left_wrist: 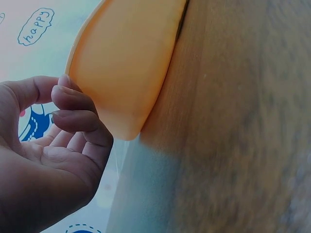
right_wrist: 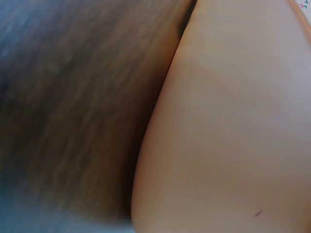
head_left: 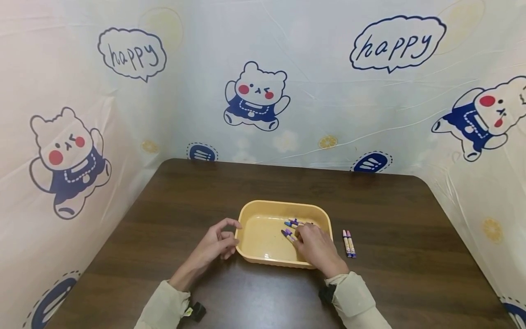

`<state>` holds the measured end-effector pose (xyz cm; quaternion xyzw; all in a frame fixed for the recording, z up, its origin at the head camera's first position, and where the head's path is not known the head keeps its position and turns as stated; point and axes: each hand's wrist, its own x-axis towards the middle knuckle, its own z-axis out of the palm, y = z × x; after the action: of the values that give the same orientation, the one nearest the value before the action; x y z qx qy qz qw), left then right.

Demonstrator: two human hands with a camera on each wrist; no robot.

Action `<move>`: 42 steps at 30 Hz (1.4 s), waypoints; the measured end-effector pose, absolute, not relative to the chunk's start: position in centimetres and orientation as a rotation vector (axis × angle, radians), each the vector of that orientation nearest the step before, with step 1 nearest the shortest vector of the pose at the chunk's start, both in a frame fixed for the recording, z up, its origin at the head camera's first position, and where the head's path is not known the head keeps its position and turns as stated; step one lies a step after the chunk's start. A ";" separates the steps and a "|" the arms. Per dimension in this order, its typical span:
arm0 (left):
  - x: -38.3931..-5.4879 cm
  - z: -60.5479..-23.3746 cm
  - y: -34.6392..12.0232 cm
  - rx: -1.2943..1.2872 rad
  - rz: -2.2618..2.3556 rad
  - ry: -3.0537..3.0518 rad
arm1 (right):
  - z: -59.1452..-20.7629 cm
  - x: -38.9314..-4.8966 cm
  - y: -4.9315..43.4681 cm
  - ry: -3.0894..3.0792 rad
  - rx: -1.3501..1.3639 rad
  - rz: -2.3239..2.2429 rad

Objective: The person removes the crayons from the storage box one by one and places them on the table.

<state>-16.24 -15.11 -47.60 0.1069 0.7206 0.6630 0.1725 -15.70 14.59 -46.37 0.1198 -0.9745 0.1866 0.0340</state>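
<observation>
A yellow plastic basin (head_left: 263,262) sits on the table before me. My left hand (head_left: 213,242) is at its left rim, fingers loosely bent. In the left wrist view, the fingertips of that hand (left_wrist: 63,145) touch the basin's edge (left_wrist: 131,63). My right hand (head_left: 318,246) reaches over the basin's right side, and its fingers pinch a pair of crayons (head_left: 289,235) with dark and purple tips. More crayons (head_left: 292,224) lie behind those fingers, partly hidden. In the right wrist view only the basin's outer wall (right_wrist: 218,121) shows; the hand is out of sight.
Two pink-tipped crayons (head_left: 349,243) lie side by side on the brown wooden table (head_left: 394,219), right of the basin. A printed cloth (head_left: 205,82) with cartoon bears encloses the back and sides.
</observation>
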 end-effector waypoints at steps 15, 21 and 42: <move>-16.1 -47.4 -15.1 0.348 1.905 2.036 | -46.3 -15.6 14.5 -2.880 0.424 0.575; -16.1 -47.5 -15.1 0.352 1.899 2.030 | -45.8 -15.3 14.6 -2.851 0.407 0.589; -16.2 -47.6 -15.2 0.353 1.903 2.035 | -43.7 -13.7 15.9 -2.689 0.331 0.672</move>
<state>-16.16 -15.22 -47.58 0.1240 0.7147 0.6681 0.1658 -13.71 15.93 -43.72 0.1167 -0.9486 0.2370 0.1743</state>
